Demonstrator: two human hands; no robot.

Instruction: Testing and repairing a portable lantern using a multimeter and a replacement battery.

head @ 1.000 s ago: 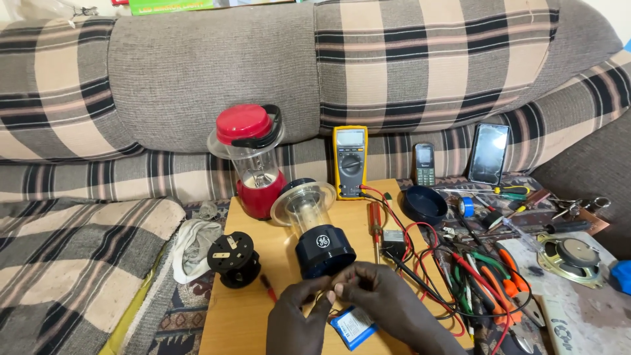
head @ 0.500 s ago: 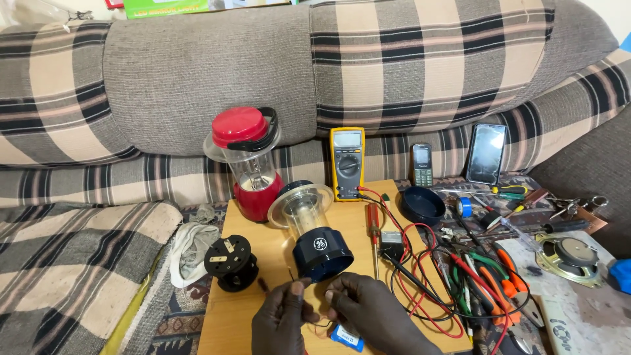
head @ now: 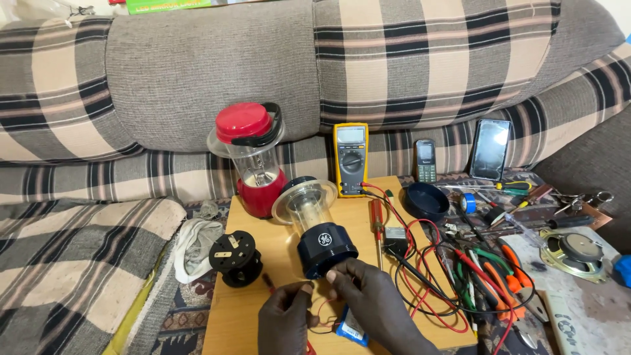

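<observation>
Bottom centre: left hand (head: 284, 321) and right hand (head: 368, 304) met knuckles-up, fingertips pinched on thin red wires (head: 320, 309) (blue battery pack (head: 352, 327) beneath), just below the dark-blue lantern (head: 317, 227) lying tilted on the wooden board (head: 243, 309).

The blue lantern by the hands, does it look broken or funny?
Yes. The blue lantern has no top cap, unlike the red lantern. A loose black round part sits beside it, and thin wires run to both hands.
</observation>
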